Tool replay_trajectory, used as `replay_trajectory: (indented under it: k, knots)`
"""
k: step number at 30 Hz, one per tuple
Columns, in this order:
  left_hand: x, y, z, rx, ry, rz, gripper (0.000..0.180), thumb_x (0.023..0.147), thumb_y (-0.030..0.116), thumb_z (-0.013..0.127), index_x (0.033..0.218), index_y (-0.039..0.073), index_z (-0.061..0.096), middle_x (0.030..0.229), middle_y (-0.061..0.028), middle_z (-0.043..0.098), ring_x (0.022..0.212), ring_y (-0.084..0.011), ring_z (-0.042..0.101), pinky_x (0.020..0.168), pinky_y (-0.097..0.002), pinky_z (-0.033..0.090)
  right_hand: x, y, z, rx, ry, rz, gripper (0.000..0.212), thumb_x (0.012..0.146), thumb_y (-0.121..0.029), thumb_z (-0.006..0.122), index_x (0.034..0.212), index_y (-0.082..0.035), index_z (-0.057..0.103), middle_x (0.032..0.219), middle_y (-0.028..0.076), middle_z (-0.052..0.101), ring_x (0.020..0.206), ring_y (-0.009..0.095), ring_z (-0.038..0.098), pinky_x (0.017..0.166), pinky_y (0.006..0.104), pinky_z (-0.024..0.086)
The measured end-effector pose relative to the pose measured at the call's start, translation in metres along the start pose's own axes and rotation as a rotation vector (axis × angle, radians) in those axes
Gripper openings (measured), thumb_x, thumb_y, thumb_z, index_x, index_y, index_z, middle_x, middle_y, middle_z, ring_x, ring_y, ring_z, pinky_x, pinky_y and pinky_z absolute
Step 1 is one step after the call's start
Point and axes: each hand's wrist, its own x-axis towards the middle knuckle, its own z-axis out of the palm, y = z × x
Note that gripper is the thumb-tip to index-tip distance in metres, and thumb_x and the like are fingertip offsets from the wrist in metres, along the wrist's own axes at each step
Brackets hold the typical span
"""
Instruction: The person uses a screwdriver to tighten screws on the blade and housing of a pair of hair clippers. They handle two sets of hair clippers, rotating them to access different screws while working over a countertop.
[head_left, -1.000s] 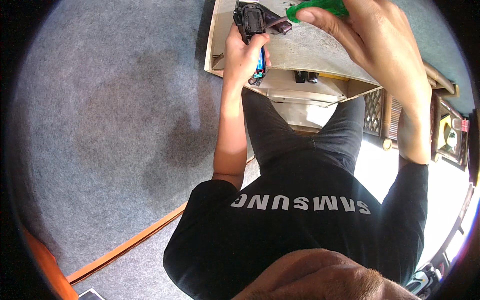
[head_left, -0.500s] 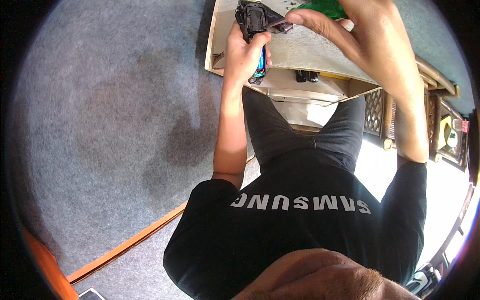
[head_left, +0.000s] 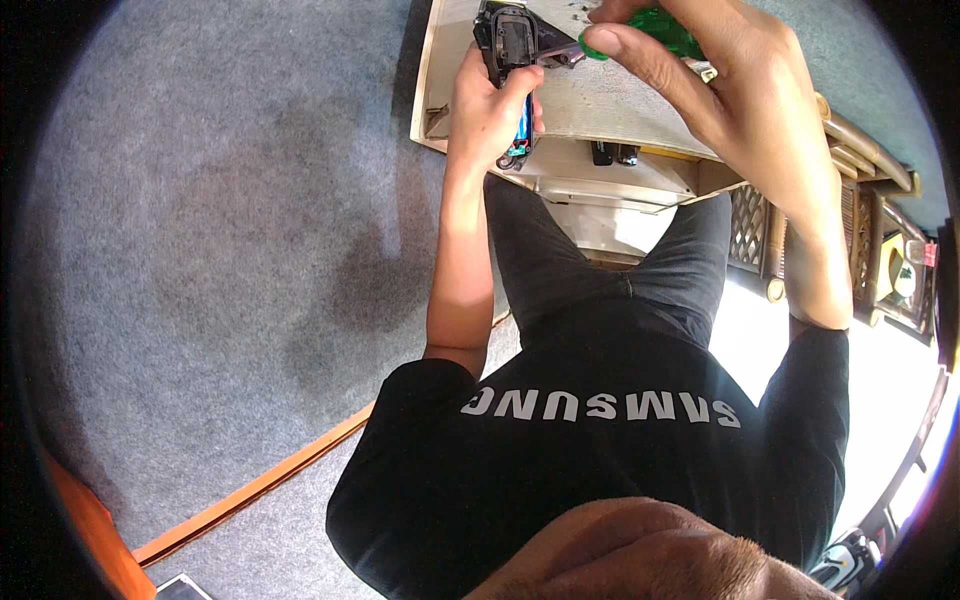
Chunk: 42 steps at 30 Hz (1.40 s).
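My left hand (head_left: 490, 105) is wrapped round an opened black handheld device (head_left: 513, 40); its thumb lies across the casing. A blue part (head_left: 522, 120), probably a battery cell, and a bit of green circuit board show at the device's near end. My right hand (head_left: 735, 75), thumb and fingers closed, grips a screwdriver with a see-through green handle (head_left: 665, 32). Its thin shaft points left toward the device; whether the tip touches is too small to tell. A dark, shiny piece (head_left: 562, 50) sits beside the device, partly behind the shaft.
Under my hands is a pale wooden table (head_left: 600, 105) with an open shelf below its top. Small black objects (head_left: 613, 153) lie in that shelf. Tiny dark bits are scattered near the far edge. Bamboo furniture (head_left: 860, 160) stands at the right, grey carpet (head_left: 230, 220) at the left.
My right hand has shifted slightly, and its fingers have changed position on the handle, so the green end near the thumb now shows. My left hand and the device stay almost still.
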Motion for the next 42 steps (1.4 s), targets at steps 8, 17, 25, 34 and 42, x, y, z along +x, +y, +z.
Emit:
replay_trajectory:
  k: [8, 17, 25, 34, 42]
  knots:
    - [-0.003, 0.001, -0.002, 0.019, 0.011, 0.009, 0.022, 0.092, 0.011, 0.069, 0.104, -0.001, 0.055, 0.082, -0.0099, 0.066, 0.055, -0.0151, 0.064, 0.047, -0.0315, 0.055, -0.002, -0.008, -0.004, 0.173, 0.102, 0.012, 0.018, 0.091, -0.009, 0.072, 0.105, -0.003, 0.063, 0.100, 0.010, 0.071, 0.089, 0.025, 0.073, 0.092, 0.0403, 0.056]
    - [-0.002, 0.002, -0.004, 0.023, -0.012, -0.020, 0.021, 0.092, 0.010, 0.069, 0.105, -0.002, 0.057, 0.082, -0.0102, 0.066, 0.057, -0.0153, 0.065, 0.047, -0.0317, 0.056, -0.006, -0.002, 0.004, 0.078, 0.216, 0.113, 0.022, 0.091, -0.014, 0.078, 0.099, -0.002, 0.061, 0.102, 0.013, 0.073, 0.091, 0.027, 0.075, 0.095, 0.0399, 0.056]
    - [0.000, 0.000, -0.003, 0.043, -0.034, -0.021, 0.020, 0.092, 0.011, 0.069, 0.103, -0.001, 0.058, 0.081, -0.0089, 0.067, 0.057, -0.0144, 0.064, 0.047, -0.0313, 0.056, -0.016, 0.003, 0.022, 0.292, 0.411, 0.229, 0.027, 0.093, -0.009, 0.074, 0.111, -0.002, 0.055, 0.120, 0.021, 0.069, 0.122, 0.031, 0.064, 0.101, 0.0472, 0.050]
    - [-0.003, 0.001, -0.005, 0.046, -0.023, -0.006, 0.015, 0.093, 0.011, 0.068, 0.099, 0.000, 0.060, 0.080, -0.0079, 0.067, 0.056, -0.0137, 0.064, 0.047, -0.0304, 0.055, -0.031, 0.009, 0.055, 0.368, 0.610, 0.110, 0.026, 0.091, -0.008, 0.078, 0.107, 0.001, 0.059, 0.110, 0.019, 0.074, 0.100, 0.025, 0.075, 0.085, 0.0348, 0.059]
    - [-0.002, 0.001, -0.003, 0.030, -0.012, -0.008, 0.013, 0.093, 0.011, 0.067, 0.097, 0.000, 0.061, 0.077, -0.0078, 0.066, 0.056, -0.0138, 0.064, 0.047, -0.0304, 0.054, -0.037, 0.007, 0.053, 0.224, 0.560, -0.049, 0.027, 0.095, 0.000, 0.067, 0.117, 0.002, 0.052, 0.125, 0.024, 0.064, 0.114, 0.031, 0.068, 0.095, 0.0390, 0.056]
